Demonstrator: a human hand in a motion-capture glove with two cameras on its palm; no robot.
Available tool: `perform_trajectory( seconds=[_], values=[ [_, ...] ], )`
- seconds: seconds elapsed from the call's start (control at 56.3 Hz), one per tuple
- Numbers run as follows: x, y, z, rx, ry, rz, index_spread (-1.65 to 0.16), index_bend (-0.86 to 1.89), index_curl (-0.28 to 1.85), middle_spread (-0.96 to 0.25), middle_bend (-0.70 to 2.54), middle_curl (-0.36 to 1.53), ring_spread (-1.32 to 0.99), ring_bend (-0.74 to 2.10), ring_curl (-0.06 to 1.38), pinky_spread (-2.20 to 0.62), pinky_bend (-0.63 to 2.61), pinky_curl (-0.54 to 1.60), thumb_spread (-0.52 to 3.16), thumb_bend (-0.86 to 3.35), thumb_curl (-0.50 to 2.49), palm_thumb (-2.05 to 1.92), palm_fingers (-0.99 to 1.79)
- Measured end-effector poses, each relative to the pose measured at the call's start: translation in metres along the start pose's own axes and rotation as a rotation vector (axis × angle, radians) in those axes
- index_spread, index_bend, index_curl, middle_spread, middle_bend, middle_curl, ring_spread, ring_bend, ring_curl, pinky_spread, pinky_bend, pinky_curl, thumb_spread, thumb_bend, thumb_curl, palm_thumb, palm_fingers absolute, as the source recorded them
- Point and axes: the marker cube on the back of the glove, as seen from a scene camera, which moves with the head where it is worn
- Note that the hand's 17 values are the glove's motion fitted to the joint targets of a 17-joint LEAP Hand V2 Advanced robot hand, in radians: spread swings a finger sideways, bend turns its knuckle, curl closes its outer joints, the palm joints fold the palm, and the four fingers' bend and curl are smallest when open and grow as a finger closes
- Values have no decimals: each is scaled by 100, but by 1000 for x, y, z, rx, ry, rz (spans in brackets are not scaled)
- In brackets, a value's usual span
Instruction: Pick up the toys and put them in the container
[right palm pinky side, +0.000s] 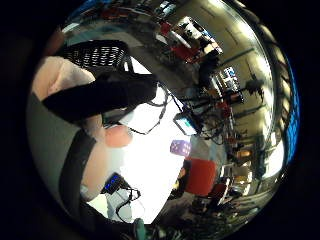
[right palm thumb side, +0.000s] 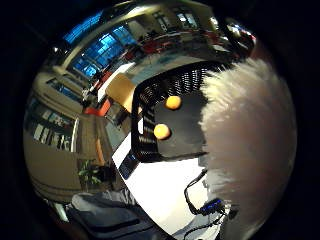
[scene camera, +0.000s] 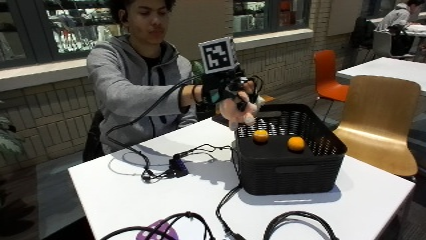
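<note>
The right hand holds a fluffy white toy with curled fingers over the black basket; its orientation is unclear.

two balls in basket on table

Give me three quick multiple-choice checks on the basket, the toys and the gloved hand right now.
1. Where are the orange balls?
A. on the white table
B. in the black basket
C. on the wooden chair

2. How many orange balls show in the basket?
A. one
B. two
C. four

3. What is the right hand doing?
A. lying flat on the table
B. holding a white fluffy toy above the basket's rim
C. gripping a cable

Key: 1 B, both sit inside the basket; 2 B, two show in the outside and thumb side views; 3 B, the grip is around the fluffy toy.
</note>
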Motion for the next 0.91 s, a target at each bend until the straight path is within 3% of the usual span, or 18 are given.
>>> perform_trajectory(
  seconds=[0.071, 0.142, 0.373, 0.444, 0.462, 0.497, 0.693, 0.906],
  values=[
    [-6, -16, 9, -28, 58, -73, -32, 35, 63, -23, 59, 67, -40, 73, 54, -25, 107, 48, 114, 25, 75, 80, 52],
    [-16, -30, 16, -42, 22, 2, -32, 36, 66, -24, 60, 69, -41, 75, 56, -25, 109, 48, 113, 24, 77, 79, 50],
    [-10, -37, 33, -116, 84, 10, -32, 28, 73, -25, 62, 77, -41, 83, 63, -18, 114, 49, 114, 16, 78, 70, 31],
    [-3, -33, 33, -164, 111, -14, -32, 29, 73, -21, 58, 75, -35, 68, 62, -10, 112, 49, 124, 5, 68, 49, 5],
    [-1, -32, 32, -161, 125, -11, -32, 22, 69, -18, 47, 71, -32, 60, 59, -7, 113, 49, 123, -3, 63, 36, -21],
    [5, -30, 29, -144, 142, 5, -32, 15, 66, -14, 41, 68, -27, 49, 56, -4, 114, 48, 122, -9, 59, 25, -30],
    [55, 6, 17, -129, 142, 49, -31, 11, 50, -5, 26, 58, -19, 31, 45, 4, 103, 41, 123, -3, 47, 10, -12],
    [156, 66, 26, -169, 73, 317, -31, 12, 41, -2, 29, 56, -17, 34, 45, 5, 97, 37, 126, -1, 42, 11, -1]
  ],
)
